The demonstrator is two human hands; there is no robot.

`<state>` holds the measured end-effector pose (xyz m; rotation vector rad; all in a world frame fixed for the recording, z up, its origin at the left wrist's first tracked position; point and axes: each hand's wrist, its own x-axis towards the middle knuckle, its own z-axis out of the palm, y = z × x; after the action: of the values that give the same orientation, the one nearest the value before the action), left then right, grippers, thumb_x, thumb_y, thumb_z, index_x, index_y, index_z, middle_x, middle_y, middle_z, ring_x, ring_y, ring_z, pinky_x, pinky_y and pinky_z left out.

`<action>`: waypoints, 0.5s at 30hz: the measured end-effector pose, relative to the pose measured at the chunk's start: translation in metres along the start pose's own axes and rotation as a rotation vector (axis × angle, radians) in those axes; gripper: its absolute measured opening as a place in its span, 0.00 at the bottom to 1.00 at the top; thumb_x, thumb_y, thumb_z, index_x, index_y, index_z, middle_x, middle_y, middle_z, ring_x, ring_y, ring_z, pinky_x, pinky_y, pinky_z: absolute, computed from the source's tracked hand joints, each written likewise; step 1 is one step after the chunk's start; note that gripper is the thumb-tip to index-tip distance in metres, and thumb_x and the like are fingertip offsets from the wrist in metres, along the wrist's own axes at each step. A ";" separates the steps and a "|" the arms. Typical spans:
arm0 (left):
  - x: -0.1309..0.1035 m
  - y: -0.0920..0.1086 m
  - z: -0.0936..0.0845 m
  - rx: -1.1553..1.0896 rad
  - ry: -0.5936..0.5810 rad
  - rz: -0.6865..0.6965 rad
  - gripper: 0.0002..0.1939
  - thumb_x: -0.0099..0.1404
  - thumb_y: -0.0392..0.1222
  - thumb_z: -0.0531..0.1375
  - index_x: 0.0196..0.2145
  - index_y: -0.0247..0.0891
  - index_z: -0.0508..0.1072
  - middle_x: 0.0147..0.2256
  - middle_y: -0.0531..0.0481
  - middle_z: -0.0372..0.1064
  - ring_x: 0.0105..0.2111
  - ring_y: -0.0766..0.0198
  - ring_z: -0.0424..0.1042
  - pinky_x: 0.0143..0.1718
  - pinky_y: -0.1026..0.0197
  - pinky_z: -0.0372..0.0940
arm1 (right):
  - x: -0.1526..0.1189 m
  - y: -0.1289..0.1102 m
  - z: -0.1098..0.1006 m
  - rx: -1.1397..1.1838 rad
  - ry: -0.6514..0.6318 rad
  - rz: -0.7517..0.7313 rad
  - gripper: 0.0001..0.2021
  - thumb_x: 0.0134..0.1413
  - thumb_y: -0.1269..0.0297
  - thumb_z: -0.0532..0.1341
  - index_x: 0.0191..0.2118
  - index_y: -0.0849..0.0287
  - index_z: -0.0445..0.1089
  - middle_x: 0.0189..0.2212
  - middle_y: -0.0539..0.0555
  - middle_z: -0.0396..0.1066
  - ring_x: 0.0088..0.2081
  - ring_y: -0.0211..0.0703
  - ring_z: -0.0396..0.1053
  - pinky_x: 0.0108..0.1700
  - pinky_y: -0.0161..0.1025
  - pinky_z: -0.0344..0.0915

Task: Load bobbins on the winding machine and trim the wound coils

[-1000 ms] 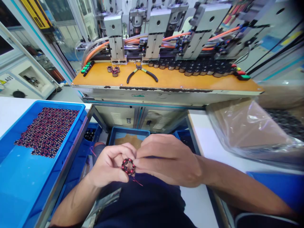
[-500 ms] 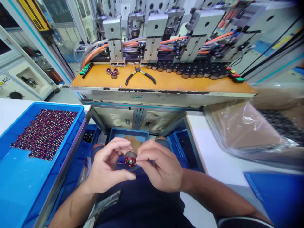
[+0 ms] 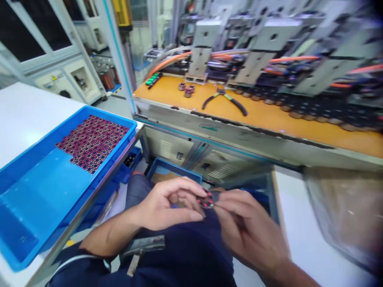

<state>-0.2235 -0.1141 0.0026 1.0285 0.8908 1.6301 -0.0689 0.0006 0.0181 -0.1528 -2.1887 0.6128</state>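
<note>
A small round motor stator (image 3: 206,200) with red windings and dark slots is between my two hands above my lap, slightly blurred. My left hand (image 3: 170,205) curves around its left side, the index fingertip on its upper edge and the thumb below. At the stator's right edge, my right hand (image 3: 251,229) has its thumb and fingers pinched together; motion smears it. The exact grip of the right fingertips is partly hidden.
On the left, a blue tray (image 3: 36,199) holds rows of many stators (image 3: 95,141). Pliers (image 3: 223,97) and a few stators (image 3: 188,91) lie on the orange machine ledge (image 3: 167,89), with dark cylindrical parts (image 3: 317,111) further right. A plastic-lined box (image 3: 341,199) stands on the right table.
The camera view has swung to the right and tilted. My hands and the stator have shifted rightward in the picture, and the stator appears turned, with more of its face covered by my left fingers.
</note>
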 end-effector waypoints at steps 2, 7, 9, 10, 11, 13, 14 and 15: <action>0.001 0.000 -0.001 -0.024 -0.040 0.086 0.14 0.56 0.28 0.68 0.40 0.37 0.77 0.45 0.44 0.72 0.39 0.63 0.77 0.39 0.61 0.75 | -0.004 0.003 -0.001 -0.036 -0.040 -0.007 0.06 0.58 0.76 0.58 0.37 0.58 0.67 0.29 0.51 0.70 0.30 0.37 0.71 0.34 0.32 0.71; -0.001 -0.002 -0.004 -0.049 -0.011 0.176 0.16 0.45 0.37 0.77 0.25 0.35 0.73 0.38 0.47 0.74 0.41 0.57 0.78 0.47 0.52 0.74 | -0.005 0.004 -0.003 -0.032 -0.106 -0.085 0.06 0.58 0.75 0.58 0.39 0.56 0.66 0.30 0.52 0.70 0.29 0.39 0.72 0.32 0.35 0.72; -0.002 -0.005 -0.005 -0.169 -0.010 0.136 0.22 0.39 0.42 0.79 0.27 0.37 0.71 0.36 0.47 0.76 0.45 0.51 0.78 0.48 0.48 0.72 | -0.001 0.001 -0.004 -0.026 -0.114 -0.136 0.06 0.59 0.75 0.58 0.37 0.55 0.66 0.27 0.51 0.70 0.27 0.39 0.72 0.29 0.35 0.71; -0.001 -0.006 -0.006 -0.228 -0.012 0.082 0.24 0.39 0.45 0.79 0.29 0.37 0.72 0.36 0.46 0.76 0.47 0.50 0.78 0.49 0.47 0.71 | 0.001 0.000 -0.005 -0.026 -0.135 -0.164 0.07 0.59 0.75 0.57 0.35 0.55 0.65 0.26 0.50 0.70 0.25 0.39 0.72 0.27 0.34 0.70; -0.001 -0.007 -0.007 -0.265 -0.014 0.010 0.25 0.41 0.49 0.78 0.33 0.38 0.73 0.38 0.44 0.77 0.48 0.50 0.77 0.50 0.49 0.71 | 0.003 0.000 -0.005 -0.028 -0.163 -0.190 0.08 0.59 0.76 0.56 0.34 0.54 0.65 0.24 0.50 0.70 0.23 0.39 0.71 0.25 0.34 0.69; 0.000 -0.008 -0.010 -0.272 -0.055 -0.171 0.26 0.48 0.55 0.74 0.38 0.37 0.74 0.37 0.44 0.77 0.42 0.57 0.78 0.45 0.56 0.71 | 0.004 0.003 -0.008 -0.026 -0.225 -0.246 0.09 0.59 0.76 0.55 0.33 0.54 0.65 0.23 0.50 0.70 0.22 0.39 0.71 0.23 0.33 0.69; 0.000 -0.007 -0.011 -0.259 -0.100 -0.259 0.26 0.51 0.58 0.71 0.39 0.36 0.74 0.33 0.46 0.76 0.35 0.62 0.78 0.39 0.60 0.71 | 0.004 0.006 -0.010 -0.025 -0.239 -0.272 0.09 0.58 0.77 0.56 0.34 0.54 0.66 0.24 0.50 0.71 0.23 0.39 0.72 0.24 0.33 0.70; 0.000 -0.007 -0.012 -0.248 -0.149 -0.333 0.25 0.53 0.60 0.69 0.38 0.36 0.74 0.29 0.50 0.75 0.29 0.67 0.76 0.34 0.64 0.70 | 0.003 0.009 -0.011 -0.017 -0.238 -0.292 0.09 0.57 0.77 0.56 0.34 0.55 0.68 0.25 0.50 0.73 0.24 0.39 0.73 0.26 0.33 0.72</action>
<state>-0.2319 -0.1132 -0.0082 0.7714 0.6970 1.3260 -0.0632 0.0141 0.0217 0.2389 -2.3849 0.4653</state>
